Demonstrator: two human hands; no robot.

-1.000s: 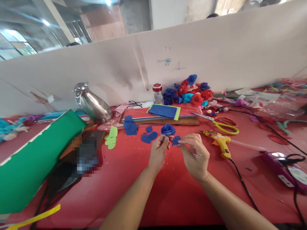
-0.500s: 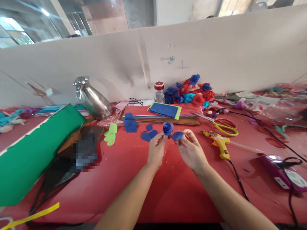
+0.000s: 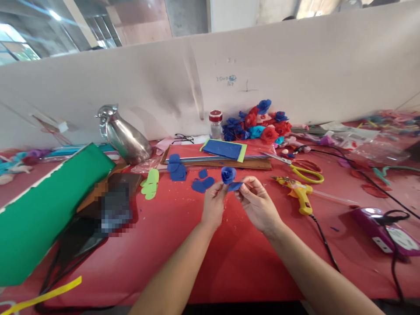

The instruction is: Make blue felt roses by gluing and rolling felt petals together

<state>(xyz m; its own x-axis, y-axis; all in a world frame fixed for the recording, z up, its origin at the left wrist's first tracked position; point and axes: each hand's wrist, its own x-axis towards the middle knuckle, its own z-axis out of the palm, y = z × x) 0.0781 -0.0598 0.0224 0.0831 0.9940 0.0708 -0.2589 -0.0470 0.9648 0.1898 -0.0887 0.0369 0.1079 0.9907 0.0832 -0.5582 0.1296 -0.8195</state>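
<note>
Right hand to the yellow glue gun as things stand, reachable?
Probably yes: the glue gun lies just beside the right hand on bare red cloth, but that hand pinches a blue petal.

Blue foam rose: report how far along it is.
Done: the rolled blue foam rose has a formed centre, pinched in the left hand. In hand: the right hand holds one loose blue foam petal against its base. Left: cut blue foam petals lie unused on the red table.
</note>
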